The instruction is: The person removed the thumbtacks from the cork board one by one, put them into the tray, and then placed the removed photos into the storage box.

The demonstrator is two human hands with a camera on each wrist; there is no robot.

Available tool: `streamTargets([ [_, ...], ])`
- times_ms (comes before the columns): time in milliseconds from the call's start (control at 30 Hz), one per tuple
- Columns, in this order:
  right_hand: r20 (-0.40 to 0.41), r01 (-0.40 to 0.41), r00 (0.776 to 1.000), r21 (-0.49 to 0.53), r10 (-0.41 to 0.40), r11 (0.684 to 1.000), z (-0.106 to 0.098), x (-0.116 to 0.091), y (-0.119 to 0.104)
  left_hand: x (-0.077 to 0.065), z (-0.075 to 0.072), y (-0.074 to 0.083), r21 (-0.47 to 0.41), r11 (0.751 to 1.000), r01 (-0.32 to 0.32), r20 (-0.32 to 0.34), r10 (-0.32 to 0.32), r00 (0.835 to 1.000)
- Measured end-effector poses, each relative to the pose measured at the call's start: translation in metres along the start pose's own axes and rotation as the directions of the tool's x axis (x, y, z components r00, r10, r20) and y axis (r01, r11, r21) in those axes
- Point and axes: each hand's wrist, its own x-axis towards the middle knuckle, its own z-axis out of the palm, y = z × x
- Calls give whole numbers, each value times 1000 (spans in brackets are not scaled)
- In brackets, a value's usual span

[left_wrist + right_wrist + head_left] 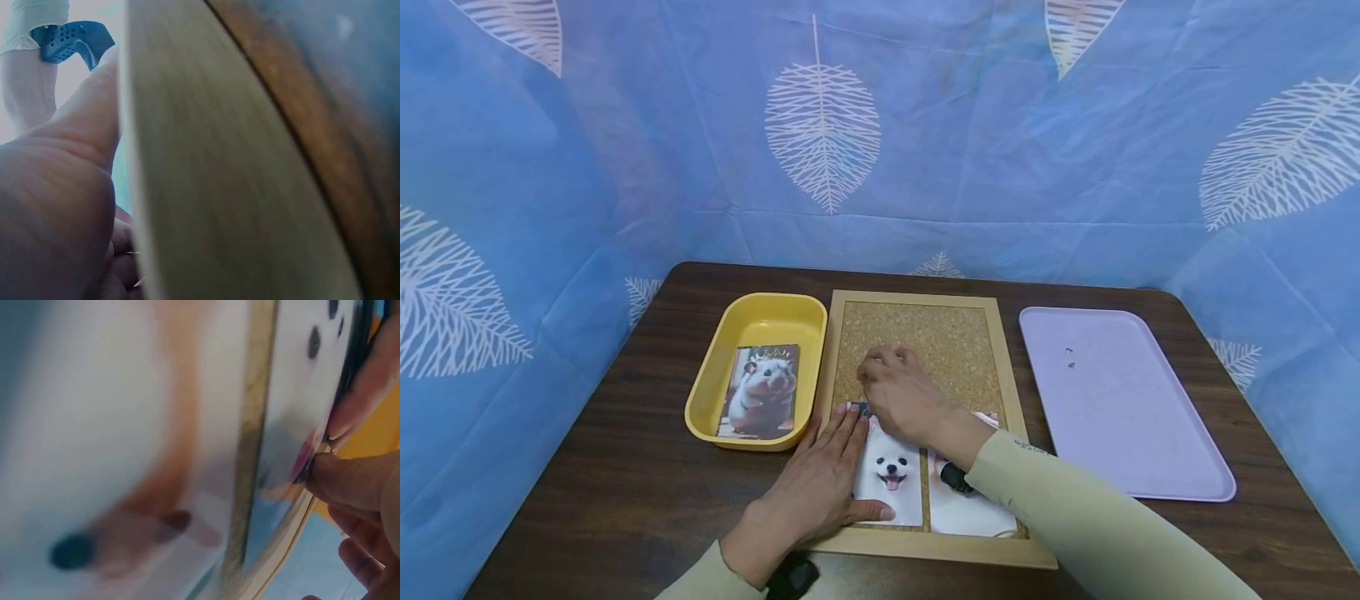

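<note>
A photo of a white dog (891,467) lies at the lower left of a wood-framed cork board (917,333). My left hand (823,475) rests across its left side, fingers extended up to its top left corner and thumb on its lower part. At the photo's top edge my right hand (902,396) works with bent fingers; in the right wrist view its thumb (331,472) meets that edge. I cannot tell what the fingertips hold. A second photo (970,517) lies at the board's lower right, partly under the right forearm. The left wrist view shows mostly the wooden frame (200,162).
A yellow tray (703,400) with a hamster photo (762,392) in it stands left of the board. On the right lies a lilac tray (1135,408) bearing two tiny pieces (1071,357). A blue leaf-patterned cloth (910,167) hangs behind the dark table (595,483).
</note>
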Motion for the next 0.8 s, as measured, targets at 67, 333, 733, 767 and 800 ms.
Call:
streamTargets([
  [67,-6,-2,1000,6,2,1000,0,1,-1,0,0,0,6,1000,-3,-6,3,1000],
  [333,30,35,999,-36,-34,999,1,-2,5,-2,5,-3,37,999,-17,-44,18,999],
  [733,31,73,997,-101,-71,992,8,-3,13,-2,5,-2,24,1000,-11,-27,12,1000],
  [767,33,75,997,-101,-72,992,8,-2,13,-2,5,-2,22,1000,-10,-26,11,1000],
  [800,39,77,997,-103,-73,992,7,-2,13,-2,5,-2,21,1000,-10,-27,11,1000],
])
